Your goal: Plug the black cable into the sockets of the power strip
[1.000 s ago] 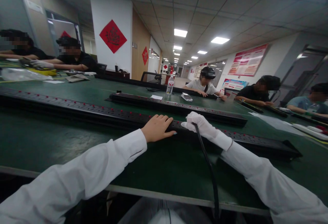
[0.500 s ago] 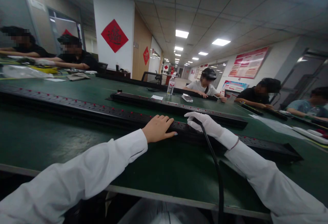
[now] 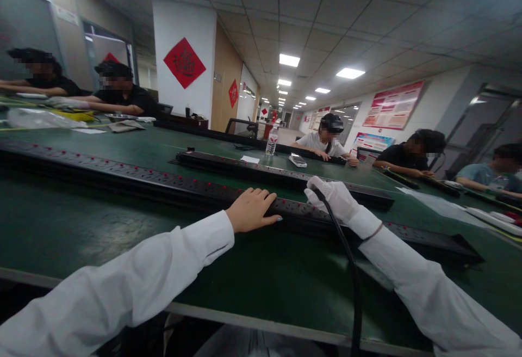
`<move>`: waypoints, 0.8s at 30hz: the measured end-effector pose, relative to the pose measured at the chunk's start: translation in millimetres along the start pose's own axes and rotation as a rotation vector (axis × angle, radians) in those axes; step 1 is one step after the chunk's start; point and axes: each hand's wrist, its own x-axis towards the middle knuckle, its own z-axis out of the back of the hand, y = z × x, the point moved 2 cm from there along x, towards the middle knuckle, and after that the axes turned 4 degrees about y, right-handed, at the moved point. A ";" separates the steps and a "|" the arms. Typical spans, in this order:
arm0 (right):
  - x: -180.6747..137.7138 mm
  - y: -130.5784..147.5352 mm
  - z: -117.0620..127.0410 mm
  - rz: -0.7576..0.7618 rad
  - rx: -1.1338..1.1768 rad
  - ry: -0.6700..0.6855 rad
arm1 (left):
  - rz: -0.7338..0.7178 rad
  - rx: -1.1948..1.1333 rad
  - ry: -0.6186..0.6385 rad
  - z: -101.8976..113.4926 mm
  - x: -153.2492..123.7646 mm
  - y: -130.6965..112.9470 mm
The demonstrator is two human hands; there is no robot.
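Observation:
A long black power strip (image 3: 155,177) with a row of sockets and red spots along its top lies across the green table before me. My left hand (image 3: 252,210), bare, rests on it with the fingers stretched over the top and the thumb apart along the near side. To the right, my right hand (image 3: 332,198) in a white glove is closed around the end of a thick black cable (image 3: 348,253), just above the strip. The glove hides whatever is on that cable end. From there the cable hangs down over the table's front edge.
Behind lies a second black strip (image 3: 244,168). A water bottle (image 3: 271,140), a white handheld device (image 3: 298,160) and a paper slip (image 3: 250,159) are beyond it. Several people sit around the table. A plastic bag (image 3: 41,118) lies far left, and a white sheet (image 3: 438,204) lies right.
My right hand has moved a little to the right along the strip with the cable, its fingers drawn in more. My left hand stays on the strip.

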 end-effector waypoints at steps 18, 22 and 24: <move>-4.5 26.0 -2.9 0.159 -0.011 0.033 | 0.007 0.007 0.003 -0.7 0.6 0.2; -5.2 22.9 -2.3 0.134 -0.001 0.016 | 0.007 0.010 0.005 -0.6 0.5 0.3; -5.5 22.2 -3.3 0.126 0.034 0.032 | 0.005 0.009 0.007 -0.6 0.5 0.2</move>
